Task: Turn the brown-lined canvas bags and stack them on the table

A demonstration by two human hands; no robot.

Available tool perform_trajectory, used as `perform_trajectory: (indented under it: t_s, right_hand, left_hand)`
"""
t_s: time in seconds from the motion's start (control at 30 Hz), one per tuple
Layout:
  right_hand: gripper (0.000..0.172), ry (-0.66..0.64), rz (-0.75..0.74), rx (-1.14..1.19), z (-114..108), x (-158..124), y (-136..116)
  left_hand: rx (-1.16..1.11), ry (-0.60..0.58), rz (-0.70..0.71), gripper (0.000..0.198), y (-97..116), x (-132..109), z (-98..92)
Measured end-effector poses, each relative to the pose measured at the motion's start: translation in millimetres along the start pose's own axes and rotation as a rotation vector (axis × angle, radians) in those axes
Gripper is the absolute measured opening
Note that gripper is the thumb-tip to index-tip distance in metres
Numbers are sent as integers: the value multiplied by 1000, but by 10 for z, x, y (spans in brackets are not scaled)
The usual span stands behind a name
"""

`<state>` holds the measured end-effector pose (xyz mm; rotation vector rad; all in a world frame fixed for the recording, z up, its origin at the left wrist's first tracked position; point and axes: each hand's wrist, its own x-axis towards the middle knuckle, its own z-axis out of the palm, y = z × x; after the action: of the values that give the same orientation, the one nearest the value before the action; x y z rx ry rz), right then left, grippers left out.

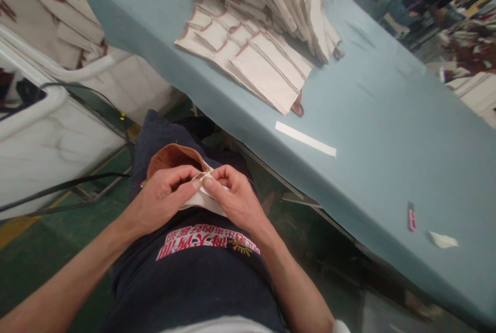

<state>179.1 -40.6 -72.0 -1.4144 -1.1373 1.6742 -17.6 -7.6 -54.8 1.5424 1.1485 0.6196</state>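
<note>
In my lap, over a dark apron (186,281), lies a sewn fabric piece (174,157) with a brown side and a cream side. My left hand (165,193) pinches its cream edge between thumb and forefinger. My right hand (232,188) grips the same edge close beside, thumb on top, so the fingertips of both hands almost touch. Part of the cream cloth hangs below the fingers. The exact spot between the thumbs is too small to make out.
A blue-covered table (368,131) runs along my right. On it are stacked cream fabric pieces (267,64) with brown trim, a white strip (306,139), a pink thread snipper (411,217) and a pale scrap (444,240). White bins (89,64) and a black cable (65,185) are at left.
</note>
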Motion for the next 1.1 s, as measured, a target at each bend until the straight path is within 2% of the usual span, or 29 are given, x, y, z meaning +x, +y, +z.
perform_trajectory:
  t_s: [0.1, 0.27, 0.63, 0.9, 1.1]
  right_hand:
    - [50, -27, 16, 77, 10, 1, -29]
    - [45, -34, 25, 58, -8, 16, -24]
    - [38, -56, -3, 38, -7, 11, -56]
    - [37, -88, 15, -5, -11, 20, -59]
    - [35, -49, 23, -17, 9, 20, -54]
  left_hand:
    - [-66, -6, -2, 34, -21, 22, -9]
    - [-84, -19, -22, 32, -71, 42, -14]
    - [-76, -10, -120, 46, -13, 58, -32]
    - [-108, -31, -193, 48, -136, 49, -26]
    - [-121, -9, -177, 49, -114, 29, -20]
